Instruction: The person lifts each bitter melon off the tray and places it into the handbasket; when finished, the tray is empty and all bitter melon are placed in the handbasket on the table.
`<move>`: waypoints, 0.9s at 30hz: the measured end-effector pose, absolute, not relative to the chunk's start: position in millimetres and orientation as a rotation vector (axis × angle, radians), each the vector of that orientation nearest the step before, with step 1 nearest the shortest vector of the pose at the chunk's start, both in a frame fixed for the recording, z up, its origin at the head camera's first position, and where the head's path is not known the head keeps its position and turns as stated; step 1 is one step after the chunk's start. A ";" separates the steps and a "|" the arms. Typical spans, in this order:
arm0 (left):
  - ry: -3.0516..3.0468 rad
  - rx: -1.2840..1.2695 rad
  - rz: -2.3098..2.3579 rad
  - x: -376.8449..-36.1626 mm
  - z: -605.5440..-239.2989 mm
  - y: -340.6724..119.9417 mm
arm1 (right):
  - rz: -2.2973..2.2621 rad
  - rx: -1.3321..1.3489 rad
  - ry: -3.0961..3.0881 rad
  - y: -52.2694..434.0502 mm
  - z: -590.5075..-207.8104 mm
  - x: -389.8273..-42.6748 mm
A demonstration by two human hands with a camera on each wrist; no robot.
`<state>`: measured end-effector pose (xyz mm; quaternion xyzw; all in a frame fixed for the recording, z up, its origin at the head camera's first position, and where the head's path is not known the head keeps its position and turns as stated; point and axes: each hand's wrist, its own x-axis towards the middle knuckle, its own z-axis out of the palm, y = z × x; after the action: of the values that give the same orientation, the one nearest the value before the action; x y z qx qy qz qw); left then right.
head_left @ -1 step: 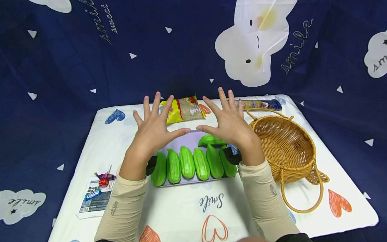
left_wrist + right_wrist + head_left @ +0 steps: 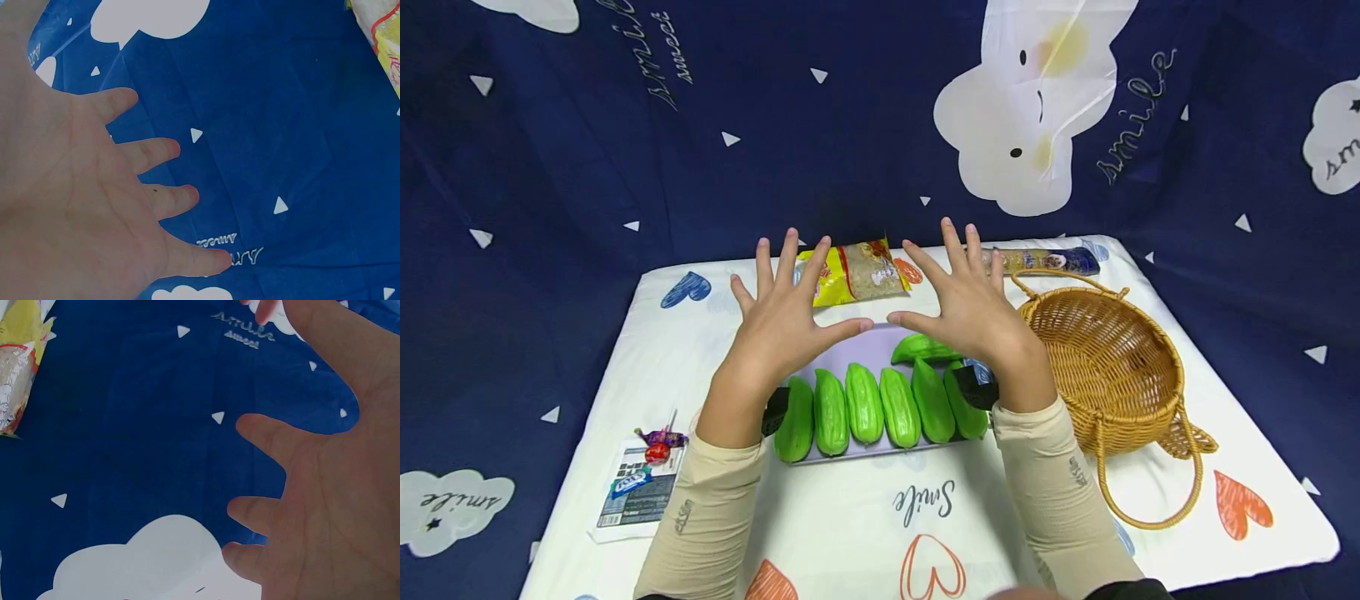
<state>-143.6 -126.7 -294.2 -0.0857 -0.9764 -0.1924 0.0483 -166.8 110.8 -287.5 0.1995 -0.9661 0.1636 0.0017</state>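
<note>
Nothing has moved: both hands, left (image 2: pixel 782 321) and right (image 2: pixel 970 312), hover spread above green gourds (image 2: pixel 880 404).

left hand (image 2: pixel 81 206) spread flat, fingers straight, dark blue cloud-print cloth (image 2: pixel 262 125) behind

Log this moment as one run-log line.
left hand: open, spread, holding nothing | right hand: open, spread, holding nothing | green gourds: row on tray beneath hands | wicker basket: right, empty

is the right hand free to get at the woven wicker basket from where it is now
Probably yes: the right hand is spread, holds nothing and hovers just left of the woven wicker basket, with nothing between them.
</note>
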 end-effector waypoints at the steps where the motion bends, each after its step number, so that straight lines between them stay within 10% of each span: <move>1: -2.977 -0.260 -0.586 -143.0 -294.0 -126.9 | 0.512 0.626 -3.033 110.6 -287.6 -166.4; 12: -2.962 -0.207 -0.670 -135.6 -306.1 -139.8 | 0.567 0.653 -2.997 115.2 -299.1 -155.0; 27: -3.251 0.107 -0.977 -84.5 -443.0 -199.0 | 0.713 0.435 -3.059 144.6 -420.5 -92.4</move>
<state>-84.5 -199.0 -443.0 0.0313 -0.9495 -0.2852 -0.1271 -92.4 144.6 -420.5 0.1373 -0.9645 0.2249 -0.0146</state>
